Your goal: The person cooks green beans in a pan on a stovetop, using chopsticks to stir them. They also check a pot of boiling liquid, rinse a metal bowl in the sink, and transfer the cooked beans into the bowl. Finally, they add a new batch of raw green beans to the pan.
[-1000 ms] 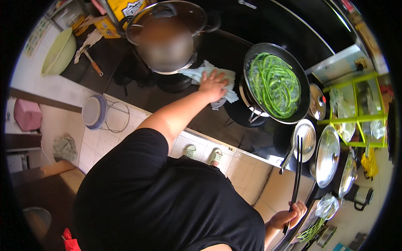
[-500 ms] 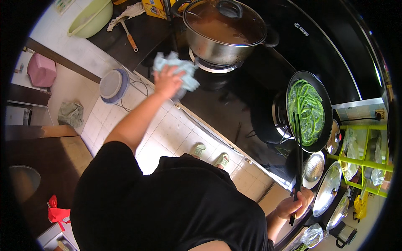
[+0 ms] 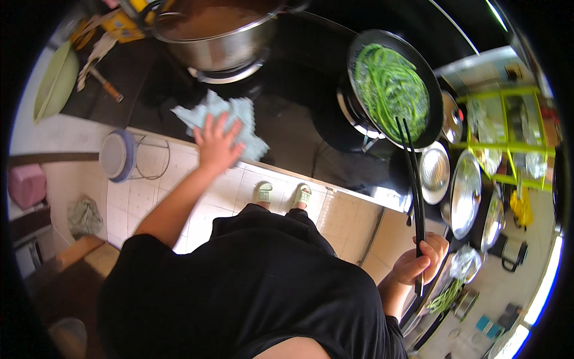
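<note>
My left hand (image 3: 218, 143) lies with its fingers spread on a pale blue cloth (image 3: 250, 128), which is spread out near the front edge of the black stovetop (image 3: 287, 113). My right hand (image 3: 422, 261), at the lower right, is closed around a pair of long black chopsticks (image 3: 417, 197). Their tips reach the near side of a dark frying pan (image 3: 434, 72) on the right burner. Long green beans (image 3: 391, 87) lie in bubbling liquid in that pan. Whether the tips touch the beans, I cannot tell.
A big steel pot (image 3: 221, 51) stands on the left burner. Beyond it are a wooden-handled tool (image 3: 107, 85) and a green basin (image 3: 57, 84). Right of the pan are a perforated skimmer (image 3: 435, 170), pot lids (image 3: 466, 194) and a green rack (image 3: 508, 146). A stool (image 3: 117, 155) stands on the floor.
The view has shifted, so the stove items sit further left and higher. The left hand's fingers have spread over the cloth, which was bunched before. The right hand keeps hold of the chopsticks.
</note>
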Demonstrator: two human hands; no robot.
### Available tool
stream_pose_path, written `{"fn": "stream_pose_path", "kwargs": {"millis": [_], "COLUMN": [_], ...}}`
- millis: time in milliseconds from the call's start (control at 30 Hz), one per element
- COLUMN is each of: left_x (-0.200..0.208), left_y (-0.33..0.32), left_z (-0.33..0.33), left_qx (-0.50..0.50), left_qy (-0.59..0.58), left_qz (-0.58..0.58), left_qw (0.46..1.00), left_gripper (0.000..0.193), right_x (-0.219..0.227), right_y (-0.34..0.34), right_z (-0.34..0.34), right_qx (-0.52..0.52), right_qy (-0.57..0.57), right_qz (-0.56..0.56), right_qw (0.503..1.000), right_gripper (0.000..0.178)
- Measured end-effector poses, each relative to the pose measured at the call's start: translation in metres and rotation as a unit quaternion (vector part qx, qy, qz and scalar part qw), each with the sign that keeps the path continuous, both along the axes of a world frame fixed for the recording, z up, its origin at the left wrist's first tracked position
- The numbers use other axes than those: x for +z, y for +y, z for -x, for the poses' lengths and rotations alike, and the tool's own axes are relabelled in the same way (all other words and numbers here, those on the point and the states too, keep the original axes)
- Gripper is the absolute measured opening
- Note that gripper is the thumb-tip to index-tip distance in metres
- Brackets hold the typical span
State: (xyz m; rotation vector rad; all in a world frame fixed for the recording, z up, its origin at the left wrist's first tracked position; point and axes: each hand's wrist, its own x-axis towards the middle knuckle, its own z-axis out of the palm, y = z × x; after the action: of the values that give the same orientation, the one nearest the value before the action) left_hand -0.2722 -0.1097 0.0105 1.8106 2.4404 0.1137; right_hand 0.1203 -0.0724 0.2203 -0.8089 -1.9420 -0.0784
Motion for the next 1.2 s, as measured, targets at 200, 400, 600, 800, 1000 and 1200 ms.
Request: {"fn": "stream_pose_path", "kwargs": {"millis": [200,400,600,800,1000,1200], "left_x": [0.017,0.018,0.017,0.021,0.02,0.002], "left_y": [0.052,0.092,0.107,0.111,0.125,0.124], "left_z": [-0.172,-0.238,-0.31,-0.399,-0.479,-0.538], "left_qx": [-0.284,-0.413,-0.466,-0.389,-0.189,-0.182], "left_qy": [-0.124,-0.12,-0.074,-0.077,-0.063,0.01], "left_qz": [-0.002,0.017,0.023,0.055,0.07,-0.064], "left_qw": [0.951,0.903,0.882,0.917,0.977,0.981], "left_gripper": [0.063,0.067,0.069,0.063,0.062,0.068], "right_x": [0.011,0.017,0.017,0.016,0.004,-0.02], "right_y": [-0.028,-0.073,-0.116,-0.174,-0.26,-0.376], "right_z": [-0.031,-0.075,-0.117,-0.188,-0.284,-0.358], "right_qx": [-0.076,-0.181,-0.254,-0.337,-0.441,-0.561], "right_qy": [-0.024,-0.047,-0.033,-0.042,-0.008,0.047], "right_qz": [-0.003,-0.007,-0.006,0.011,0.016,0.015], "right_qw": [0.997,0.982,0.967,0.941,0.897,0.826], "right_gripper": [0.032,0.031,0.03,0.029,0.022,0.008]}}
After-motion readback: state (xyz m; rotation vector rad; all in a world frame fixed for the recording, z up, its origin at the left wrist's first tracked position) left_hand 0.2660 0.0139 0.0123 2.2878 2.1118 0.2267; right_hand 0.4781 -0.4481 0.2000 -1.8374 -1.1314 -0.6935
